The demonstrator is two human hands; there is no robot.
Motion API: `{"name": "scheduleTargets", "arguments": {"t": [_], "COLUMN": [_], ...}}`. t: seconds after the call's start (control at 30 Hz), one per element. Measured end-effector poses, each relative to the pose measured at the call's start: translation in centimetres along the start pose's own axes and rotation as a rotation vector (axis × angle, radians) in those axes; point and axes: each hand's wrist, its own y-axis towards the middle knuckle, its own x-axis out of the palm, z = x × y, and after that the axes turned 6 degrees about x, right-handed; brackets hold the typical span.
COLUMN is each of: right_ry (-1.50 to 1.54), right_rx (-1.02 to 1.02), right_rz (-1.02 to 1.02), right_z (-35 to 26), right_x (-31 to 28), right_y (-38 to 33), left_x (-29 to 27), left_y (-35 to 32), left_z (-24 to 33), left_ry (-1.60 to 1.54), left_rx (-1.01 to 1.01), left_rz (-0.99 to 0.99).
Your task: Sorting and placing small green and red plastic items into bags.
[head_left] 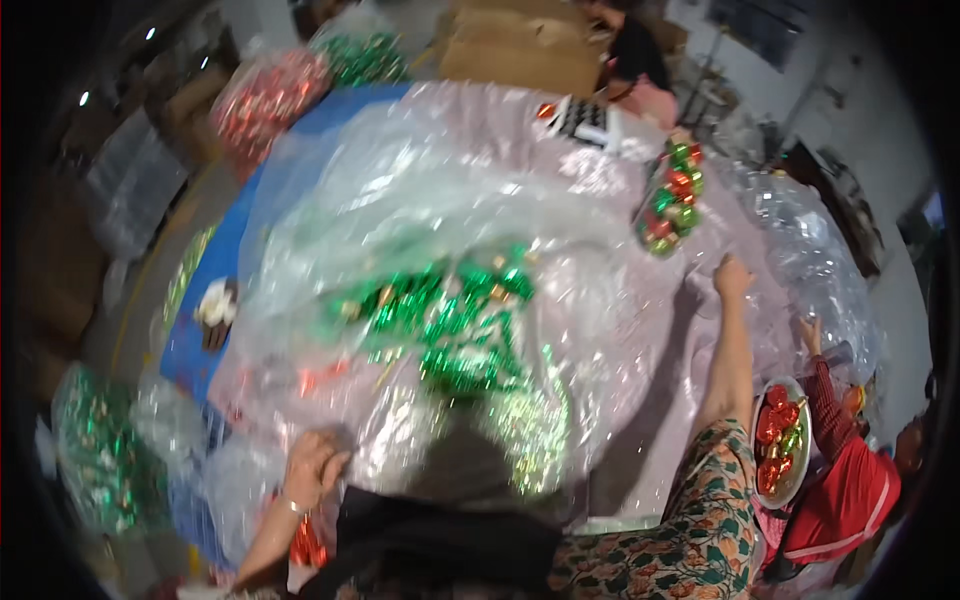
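At six o'clock the left hand (312,462) grips the clear plastic bag (440,250) of green ornaments (455,325); at three o'clock the right hand (732,275) lies open on the surface (640,340). A one-handed grip may spill them.

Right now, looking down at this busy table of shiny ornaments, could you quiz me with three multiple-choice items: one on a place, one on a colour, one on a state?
1. Where is the left hand?
A. at the near edge of the big clear plastic bag
B. on the far cardboard boxes
C. inside a drawer

2. What colour are most ornaments inside that bag?
A. blue
B. green
C. black

3. How is the right hand?
A. clenched round a hammer
B. tucked out of sight
C. stretched out on the plastic-covered table, holding nothing

Answers: 1 A, it grips the plastic at the bag's near edge. 2 B, glittery green shows through the plastic. 3 C, the arm reaches forward and the hand lies flat and empty.
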Motion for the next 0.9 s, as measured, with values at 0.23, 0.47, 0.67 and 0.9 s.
{"name": "scheduleTargets", "arguments": {"t": [0.23,0.47,0.67,0.9], "right_ry": [0.490,0.710,0.614,0.554], "right_rx": [-0.618,-1.079,-1.324,-1.311], "right_rz": [0.380,0.003,-0.244,-0.235], "right_z": [-4.0,-14.4,-19.3,-21.2], "right_x": [-23.9,-34.3,-32.6,-33.1], "right_y": [-12.0,-30.2,-38.1,-38.3], "left_x": [-1.5,1.7,7.6,8.9], "left_y": [-9.6,-31.0,-43.3,-39.7], "left_z": [-4.5,-11.9,-12.6,-16.9], "left_ry": [0.133,0.226,0.225,0.715], "left_rx": [-0.301,-1.134,-1.372,-0.628], "left_rz": [0.290,0.504,0.296,0.037]}}
